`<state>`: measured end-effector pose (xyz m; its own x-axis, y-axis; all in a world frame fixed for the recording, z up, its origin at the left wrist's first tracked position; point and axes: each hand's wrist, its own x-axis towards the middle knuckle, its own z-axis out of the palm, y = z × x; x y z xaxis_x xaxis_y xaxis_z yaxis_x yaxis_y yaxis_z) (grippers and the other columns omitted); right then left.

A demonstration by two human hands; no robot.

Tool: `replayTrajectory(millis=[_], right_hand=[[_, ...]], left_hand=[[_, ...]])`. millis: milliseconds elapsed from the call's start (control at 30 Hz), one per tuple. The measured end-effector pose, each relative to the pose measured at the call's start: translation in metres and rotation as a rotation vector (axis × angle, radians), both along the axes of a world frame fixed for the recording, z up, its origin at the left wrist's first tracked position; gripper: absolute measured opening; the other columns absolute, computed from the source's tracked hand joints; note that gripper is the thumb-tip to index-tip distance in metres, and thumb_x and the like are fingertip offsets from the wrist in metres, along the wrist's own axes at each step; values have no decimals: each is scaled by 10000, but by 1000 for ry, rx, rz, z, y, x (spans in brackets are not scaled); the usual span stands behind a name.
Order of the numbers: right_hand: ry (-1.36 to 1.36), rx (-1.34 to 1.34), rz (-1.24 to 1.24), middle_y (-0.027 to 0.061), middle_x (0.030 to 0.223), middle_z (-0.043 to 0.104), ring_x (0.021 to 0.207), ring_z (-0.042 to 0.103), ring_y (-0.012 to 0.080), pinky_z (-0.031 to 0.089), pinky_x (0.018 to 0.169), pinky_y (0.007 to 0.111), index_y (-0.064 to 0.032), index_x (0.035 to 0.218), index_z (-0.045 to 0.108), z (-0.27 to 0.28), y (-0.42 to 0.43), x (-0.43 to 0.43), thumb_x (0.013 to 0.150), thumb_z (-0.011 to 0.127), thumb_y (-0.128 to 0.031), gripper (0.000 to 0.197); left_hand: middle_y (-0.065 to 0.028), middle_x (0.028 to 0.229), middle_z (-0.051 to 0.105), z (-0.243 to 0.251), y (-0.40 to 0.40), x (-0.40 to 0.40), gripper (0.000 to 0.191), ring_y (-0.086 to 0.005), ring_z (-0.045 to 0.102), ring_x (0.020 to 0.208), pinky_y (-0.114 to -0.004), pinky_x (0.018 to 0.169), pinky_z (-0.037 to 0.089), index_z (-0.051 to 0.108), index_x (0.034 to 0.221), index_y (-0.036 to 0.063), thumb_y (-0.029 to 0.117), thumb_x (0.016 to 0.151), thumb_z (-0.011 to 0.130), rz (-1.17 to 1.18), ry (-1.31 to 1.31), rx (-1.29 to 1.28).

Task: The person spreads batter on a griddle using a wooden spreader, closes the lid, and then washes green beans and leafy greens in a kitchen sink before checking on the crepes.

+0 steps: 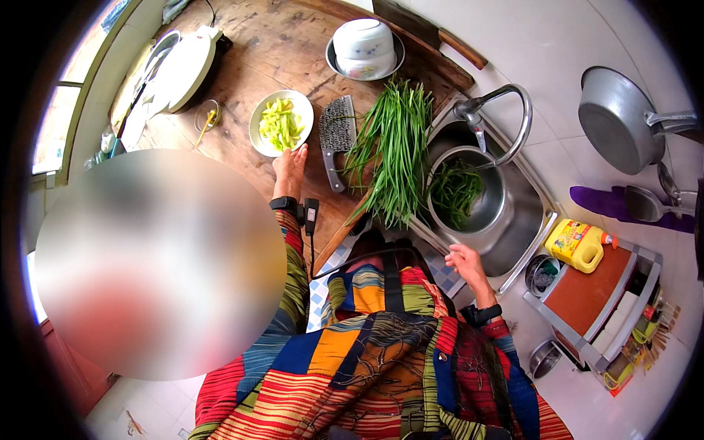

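Observation:
My left hand (pixel 290 165) is at the near rim of a white plate (pixel 254 131) that holds chopped pale green vegetable pieces (pixel 280 124). Its fingers touch or nearly touch the rim; whether they grip it is hard to tell. A cleaver (pixel 337 132) with a dark handle lies to the right of the plate. Beside it a bunch of long green stalks, like garlic chives (pixel 399 148), spreads towards the sink. My right hand (pixel 466 263) is raised by the near edge of the sink, fingers apart and empty. A metal pot (pixel 498 206) in the sink holds cut greens (pixel 455 192).
A curved faucet (pixel 522 132) arches over the steel sink (pixel 517 242). Stacked white bowls (pixel 364 47) sit at the back of the wooden counter (pixel 264 49). At left are a white electric appliance (pixel 184 74) and a small glass (pixel 208 115). A yellow bottle (pixel 577 245) stands right, on a cabinet.

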<state>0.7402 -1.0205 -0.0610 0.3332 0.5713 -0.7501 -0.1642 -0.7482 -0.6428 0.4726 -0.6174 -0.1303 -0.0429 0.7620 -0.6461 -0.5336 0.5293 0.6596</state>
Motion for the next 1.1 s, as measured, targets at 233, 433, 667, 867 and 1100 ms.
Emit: replayTrajectory(millis=[233,433,667,867,1100], right_hand=[[-11,-27,14,93,865,622,699,587,116,432,551,206,9,1120,502,1,4,-7,865,472,-128,291],[-7,-4,-21,81,844,625,690,584,111,431,556,223,5,1102,512,-1,9,-7,870,478,-157,285],[9,-26,22,94,867,623,704,588,119,425,555,212,14,1132,492,0,27,-13,870,474,-137,303],[6,-6,12,72,810,616,626,556,86,409,498,195,0,1109,503,-25,44,-9,878,471,-134,268],[33,-7,65,101,845,623,657,580,112,418,506,202,33,1130,479,-16,36,-16,854,469,-95,304]], left_hand=[[-220,929,567,9,17,13,273,-307,627,770,-329,606,549,384,1098,-124,-56,835,354,34,141,73],[-247,976,551,-7,52,12,297,-334,620,809,-333,583,551,355,1136,-96,-94,838,350,-28,133,23],[-71,697,554,-6,19,-2,260,-137,512,538,-276,444,426,488,894,-4,165,761,633,-641,620,367],[-203,991,504,6,-49,47,501,-383,516,923,-430,780,439,413,1051,28,276,681,642,-766,1303,646],[-205,909,481,24,-71,-5,442,-399,525,819,-460,685,452,390,1002,43,146,644,628,-776,1334,561]])
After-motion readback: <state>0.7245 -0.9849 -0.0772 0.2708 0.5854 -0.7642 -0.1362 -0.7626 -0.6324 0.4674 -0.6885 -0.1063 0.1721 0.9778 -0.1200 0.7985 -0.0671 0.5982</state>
